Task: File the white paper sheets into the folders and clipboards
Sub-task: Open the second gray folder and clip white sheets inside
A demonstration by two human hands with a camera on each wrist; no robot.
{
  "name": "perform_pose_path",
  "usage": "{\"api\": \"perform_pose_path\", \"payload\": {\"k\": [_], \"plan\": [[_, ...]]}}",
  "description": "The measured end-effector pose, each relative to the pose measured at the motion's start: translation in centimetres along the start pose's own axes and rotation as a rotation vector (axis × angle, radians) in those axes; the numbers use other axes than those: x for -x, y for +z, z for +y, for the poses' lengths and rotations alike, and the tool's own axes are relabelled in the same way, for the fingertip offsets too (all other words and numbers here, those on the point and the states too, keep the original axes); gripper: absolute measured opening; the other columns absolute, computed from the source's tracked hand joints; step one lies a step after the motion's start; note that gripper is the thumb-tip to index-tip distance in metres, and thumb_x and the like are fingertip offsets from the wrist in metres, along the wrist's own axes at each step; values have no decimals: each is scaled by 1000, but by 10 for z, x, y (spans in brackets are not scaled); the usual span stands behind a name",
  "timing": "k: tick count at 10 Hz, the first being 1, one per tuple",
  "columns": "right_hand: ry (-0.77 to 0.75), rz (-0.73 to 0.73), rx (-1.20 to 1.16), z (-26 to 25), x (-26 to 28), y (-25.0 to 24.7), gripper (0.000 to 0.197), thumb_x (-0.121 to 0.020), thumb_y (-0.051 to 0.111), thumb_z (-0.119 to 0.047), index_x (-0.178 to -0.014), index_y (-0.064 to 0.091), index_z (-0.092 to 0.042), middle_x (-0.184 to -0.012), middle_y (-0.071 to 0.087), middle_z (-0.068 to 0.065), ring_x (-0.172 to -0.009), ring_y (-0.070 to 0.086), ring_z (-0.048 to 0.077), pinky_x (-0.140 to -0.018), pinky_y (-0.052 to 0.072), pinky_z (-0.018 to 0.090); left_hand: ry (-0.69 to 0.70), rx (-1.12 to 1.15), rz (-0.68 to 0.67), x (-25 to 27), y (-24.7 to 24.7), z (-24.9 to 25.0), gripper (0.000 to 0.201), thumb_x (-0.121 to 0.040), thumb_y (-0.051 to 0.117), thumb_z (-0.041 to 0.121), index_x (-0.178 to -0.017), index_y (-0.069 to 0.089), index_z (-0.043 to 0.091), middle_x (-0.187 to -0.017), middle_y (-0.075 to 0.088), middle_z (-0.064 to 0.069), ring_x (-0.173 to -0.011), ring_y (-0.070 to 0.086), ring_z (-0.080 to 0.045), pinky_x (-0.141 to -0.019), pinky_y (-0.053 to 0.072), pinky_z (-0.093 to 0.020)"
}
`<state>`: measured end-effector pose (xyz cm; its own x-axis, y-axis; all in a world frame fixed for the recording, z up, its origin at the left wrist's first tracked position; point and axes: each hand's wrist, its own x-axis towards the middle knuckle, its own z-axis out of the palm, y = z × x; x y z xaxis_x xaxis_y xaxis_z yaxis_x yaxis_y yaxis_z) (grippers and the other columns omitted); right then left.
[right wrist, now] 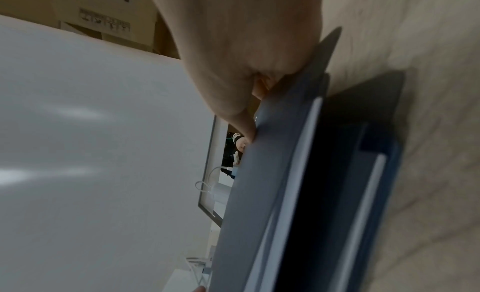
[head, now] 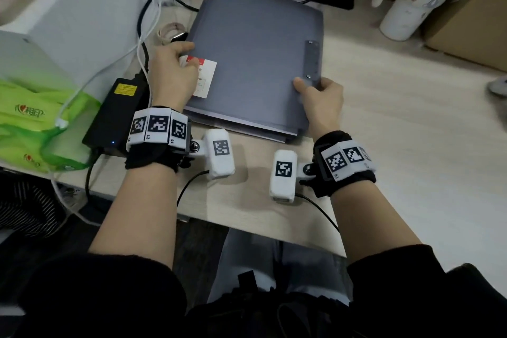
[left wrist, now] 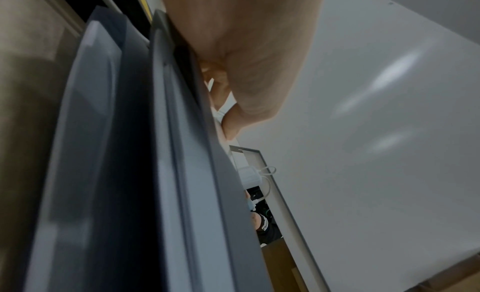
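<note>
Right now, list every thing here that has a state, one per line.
Grey plastic folder: closed, lifted off a second folder below.
Lower grey folder: closed, flat on the desk.
Left hand: grips the top folder's left edge.
Right hand: grips its right edge, thumb on top.
Black power brick: plugged in, blue light on.

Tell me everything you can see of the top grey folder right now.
The top folder is closed, matt grey, plastic by its look, with rounded corners. A metal strip with two rivets runs along its right edge, and a white label with a red corner sits near its left edge. It lies on more grey folders on the desk. The left hand grips its left edge over the label, the right hand its right edge. Both wrist views show it lifted off the folders below.
</note>
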<state>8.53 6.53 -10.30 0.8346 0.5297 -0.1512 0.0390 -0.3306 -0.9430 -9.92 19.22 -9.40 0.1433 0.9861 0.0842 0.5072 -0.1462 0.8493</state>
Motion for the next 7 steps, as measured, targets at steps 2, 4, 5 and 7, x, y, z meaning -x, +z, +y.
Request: {"api": "perform_pose_path", "payload": {"k": [2, 4, 5, 7], "plan": [[-72, -4, 136, 3, -5, -4, 28, -81, 70, -28, -94, 70, -4, -82, 64, 5, -79, 59, 19, -74, 48, 29, 46, -79, 2, -3, 0, -6, 37, -88, 51, 13, -124, 61, 16, -125, 63, -7, -114, 59, -18, -93, 45, -22], [-88, -53, 268, 6, -6, -10, 23, -84, 65, -31, -90, 68, -9, -81, 60, 2, -78, 54, 21, -69, 40, 26, 44, -151, 8, 4, 1, -6, 39, -90, 48, 14, -127, 59, 19, -129, 59, -9, -123, 50, -23, -102, 37, -27], [-75, -103, 325, 4, -3, -15, 25, -85, 63, -31, -87, 67, -6, -81, 59, 4, -77, 54, 22, -68, 40, 26, 38, -228, 10, 8, 0, -1, 41, -91, 45, 13, -130, 56, 19, -137, 52, -10, -130, 43, -29, -108, 34, -35], [-67, -130, 293, 5, 5, -29, 52, -86, 62, -32, -125, 56, 3, -118, 63, 16, -104, 62, 29, -92, 51, 37, 114, -358, 5, 24, 7, 9, 41, -88, 49, 17, -128, 57, 18, -140, 46, -10, -131, 41, -33, -106, 35, -53]]}}
